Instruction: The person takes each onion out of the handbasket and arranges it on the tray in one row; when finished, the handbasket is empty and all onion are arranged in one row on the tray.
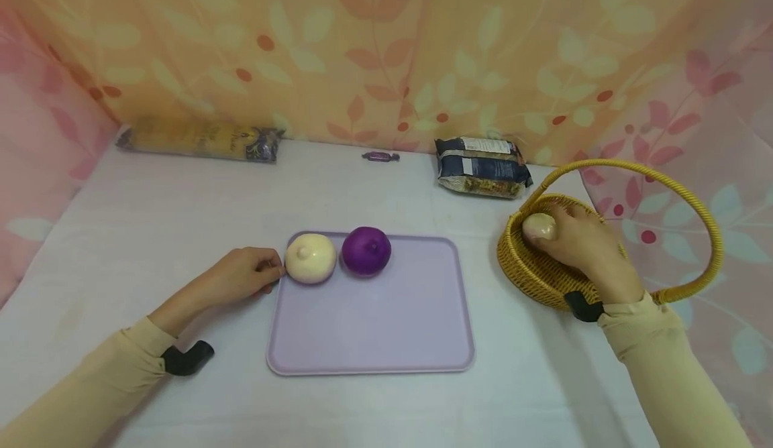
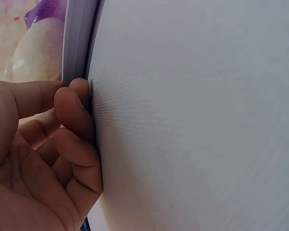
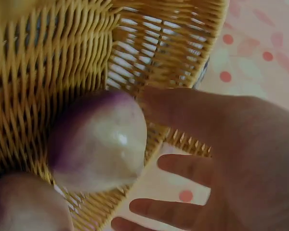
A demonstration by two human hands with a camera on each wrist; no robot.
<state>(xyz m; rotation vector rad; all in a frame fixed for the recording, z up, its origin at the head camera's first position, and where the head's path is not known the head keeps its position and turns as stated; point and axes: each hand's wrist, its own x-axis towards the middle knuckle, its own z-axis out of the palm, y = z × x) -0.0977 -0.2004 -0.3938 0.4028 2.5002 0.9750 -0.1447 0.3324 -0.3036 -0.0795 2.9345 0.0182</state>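
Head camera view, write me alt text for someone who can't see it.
A right hand reaches into a wicker basket, at a pale round object, while the left hand touches the left edge of a lavender tray bearing a cream object and a purple one. Behind lie a yellow packet and a dark one.

White-covered table (image 1: 374, 408) — lavender tray (image 1: 374, 327) lying flat at center, arch-handled yellow wicker basket (image 1: 519, 267) standing to right. Along back edge — long yellow pasta packet (image 1: 199, 141) at left, small purple-wrapped candy (image 1: 380, 157) near middle, dark-blue food packet (image 1: 483, 166) farther right, just behind basket.
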